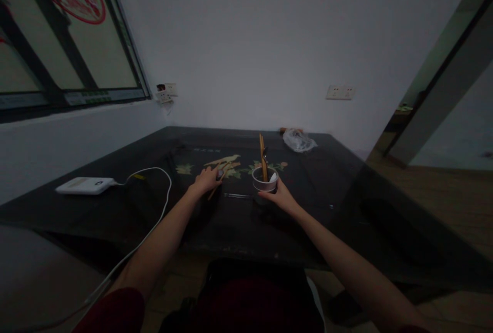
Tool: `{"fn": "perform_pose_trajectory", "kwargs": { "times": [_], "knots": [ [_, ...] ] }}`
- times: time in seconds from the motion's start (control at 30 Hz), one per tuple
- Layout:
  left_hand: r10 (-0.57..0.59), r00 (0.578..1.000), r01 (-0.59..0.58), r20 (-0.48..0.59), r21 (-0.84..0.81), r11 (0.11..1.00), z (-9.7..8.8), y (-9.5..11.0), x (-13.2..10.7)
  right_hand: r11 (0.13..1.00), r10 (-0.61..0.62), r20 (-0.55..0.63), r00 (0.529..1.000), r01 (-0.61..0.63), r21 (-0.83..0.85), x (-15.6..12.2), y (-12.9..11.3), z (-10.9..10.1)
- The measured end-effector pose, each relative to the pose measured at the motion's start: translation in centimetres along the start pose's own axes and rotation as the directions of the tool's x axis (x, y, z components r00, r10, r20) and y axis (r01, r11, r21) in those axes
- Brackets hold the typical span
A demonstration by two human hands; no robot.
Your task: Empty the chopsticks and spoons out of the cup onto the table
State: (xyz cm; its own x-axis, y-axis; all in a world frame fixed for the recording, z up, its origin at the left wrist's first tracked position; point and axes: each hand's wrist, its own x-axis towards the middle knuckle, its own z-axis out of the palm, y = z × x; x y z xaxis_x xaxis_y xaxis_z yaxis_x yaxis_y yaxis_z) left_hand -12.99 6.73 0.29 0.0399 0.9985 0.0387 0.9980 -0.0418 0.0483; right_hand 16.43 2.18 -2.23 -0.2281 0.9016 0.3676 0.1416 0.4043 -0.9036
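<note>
My right hand [284, 197] is wrapped around the near right side of a pale round cup [264, 186], which stands on the dark table. Chopsticks [263, 158] rise upright out of this cup, with a dark metal spoon [265, 153] leaning against them. To the left, my left hand [206, 181] rests low over the table, its fingers curled. At its fingertips shows the rounded grey bowl of what looks like a spoon [220, 173]; the rest is hidden. Loose chopsticks [214, 191] lie crosswise beside and beyond these fingers, over the printed flowers and bird.
A white device [84, 185] lies on the left of the table [231, 230], its white cable [168, 202] running toward my left arm. A crumpled clear plastic bag [298, 140] sits at the far edge by the wall. Sockets [340, 92] are on the wall.
</note>
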Motion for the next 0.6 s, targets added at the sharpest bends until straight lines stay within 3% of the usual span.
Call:
{"fn": "perform_pose_trajectory", "kwargs": {
  "times": [0.37, 0.6],
  "knots": [
    [0.000, 1.000, 0.000, -0.010, 0.003, 1.000, 0.3, 0.4, 0.1, 1.000, -0.004, 0.003, 1.000, 0.004, 0.003, 0.1, 0.5, 0.0],
    [-0.007, 0.997, 0.010, -0.077, 0.038, 0.999, 0.6, 1.0, -0.2, 0.999, -0.021, 0.010, 1.000, 0.021, 0.029, 0.0, 0.4, 0.1]
  ]
}}
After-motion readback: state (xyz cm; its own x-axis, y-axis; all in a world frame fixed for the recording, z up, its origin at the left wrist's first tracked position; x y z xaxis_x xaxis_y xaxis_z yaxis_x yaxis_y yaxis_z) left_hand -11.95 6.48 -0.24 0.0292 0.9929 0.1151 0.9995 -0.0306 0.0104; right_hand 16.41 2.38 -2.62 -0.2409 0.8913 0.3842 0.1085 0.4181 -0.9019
